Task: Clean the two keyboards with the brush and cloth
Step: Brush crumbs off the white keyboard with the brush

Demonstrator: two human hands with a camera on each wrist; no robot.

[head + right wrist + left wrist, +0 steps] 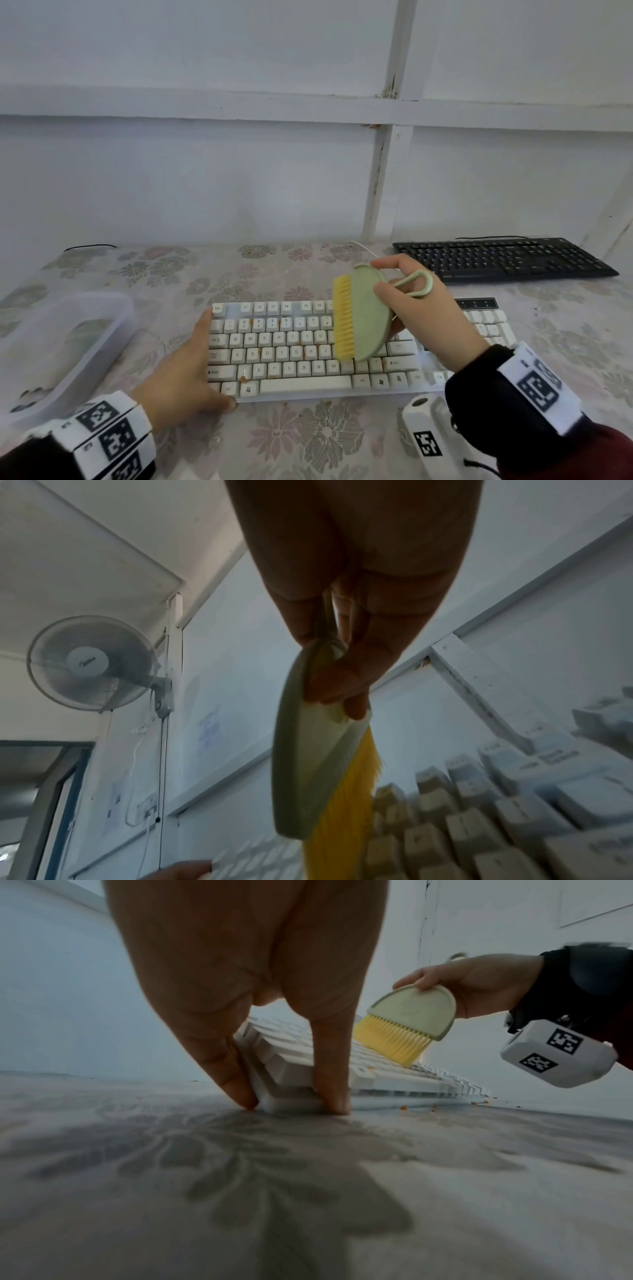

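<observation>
A white keyboard (pixel 301 349) with brown crumbs among its keys lies on the flowered table. My left hand (pixel 191 373) grips its left end (pixel 284 1085), fingers along the side and thumb at the front corner. My right hand (pixel 418 308) holds a pale green brush (pixel 366 315) with yellow bristles (pixel 343 318) just over the middle keys, bristles pointing left. In the left wrist view the brush (pixel 411 1012) hangs tilted above the keys. In the right wrist view my fingers pinch the brush (pixel 308 764). A black keyboard (pixel 503 258) lies at the back right. No cloth is in view.
A clear plastic box (pixel 61 346) stands at the left of the table. Crumbs (pixel 435 1108) lie on the tablecloth in front of the white keyboard. A white wall with battens (pixel 380 178) rises behind the table. A wall fan (pixel 92 664) shows in the right wrist view.
</observation>
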